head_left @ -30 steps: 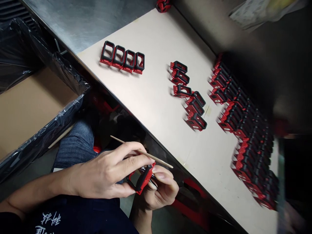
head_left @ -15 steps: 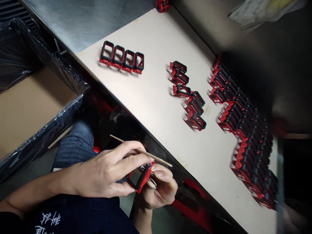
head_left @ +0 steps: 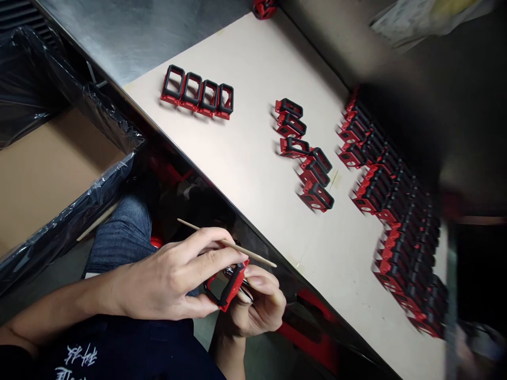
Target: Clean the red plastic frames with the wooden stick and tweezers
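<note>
Two hands, left (head_left: 176, 277) and right (head_left: 258, 305), stay closed together on one red-and-black frame (head_left: 236, 283), virtually unmoved, so work on it appears ongoing.

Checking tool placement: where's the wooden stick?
Head view, lower middle: the wooden stick is between fingers of the left hand, its pale end just above the red-and-black frame.

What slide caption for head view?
Left hand holds a wooden stick and red-black frame; right hand at the frame's edge.
</note>
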Tool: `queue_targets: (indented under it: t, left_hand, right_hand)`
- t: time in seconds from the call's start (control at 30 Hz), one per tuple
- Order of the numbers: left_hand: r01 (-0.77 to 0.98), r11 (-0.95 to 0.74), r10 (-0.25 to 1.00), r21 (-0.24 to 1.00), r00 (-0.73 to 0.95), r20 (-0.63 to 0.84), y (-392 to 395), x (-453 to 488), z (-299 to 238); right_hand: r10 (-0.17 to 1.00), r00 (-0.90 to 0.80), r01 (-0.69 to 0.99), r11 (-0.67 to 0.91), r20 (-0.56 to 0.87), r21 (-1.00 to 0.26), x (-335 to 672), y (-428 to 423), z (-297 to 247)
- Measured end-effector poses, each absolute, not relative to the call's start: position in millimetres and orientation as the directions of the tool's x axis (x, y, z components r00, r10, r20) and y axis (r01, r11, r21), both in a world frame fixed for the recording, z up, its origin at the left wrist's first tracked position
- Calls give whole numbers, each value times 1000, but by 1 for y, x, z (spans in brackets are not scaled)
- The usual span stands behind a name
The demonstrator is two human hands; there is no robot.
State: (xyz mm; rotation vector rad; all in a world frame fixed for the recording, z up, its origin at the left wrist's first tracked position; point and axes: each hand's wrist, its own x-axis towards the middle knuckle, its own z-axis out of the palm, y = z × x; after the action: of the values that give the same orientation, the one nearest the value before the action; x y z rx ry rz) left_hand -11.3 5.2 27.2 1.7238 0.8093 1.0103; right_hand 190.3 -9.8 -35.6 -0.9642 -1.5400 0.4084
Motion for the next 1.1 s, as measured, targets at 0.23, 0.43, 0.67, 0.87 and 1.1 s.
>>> queue_targets:
  t: [0.23, 0.43, 0.67, 0.87, 1.1]
  left_hand:
    - [76, -337, 864, 939, 420, 276, 5, -11, 29]
    - [87, -345, 866, 935, 414, 281, 6, -11, 29]
    - [102, -346, 869, 933, 410, 278, 5, -10, 28]
    - [87, -335, 869, 938, 413, 272, 5, -10, 26]
    - [63, -325, 870, 944, 411, 272, 4, -11, 25]
  right_hand:
    - [762, 68, 332, 591, 644, -735, 189, -10, -36]
    - [765, 73, 328, 587, 639, -740, 189, -10, -36]
    - [772, 85, 322, 577, 630, -751, 188, -10, -36]
    - [820, 128, 256, 516, 558, -817, 184, -10, -35]
    - [902, 277, 9, 344, 333, -939, 192, -5, -42]
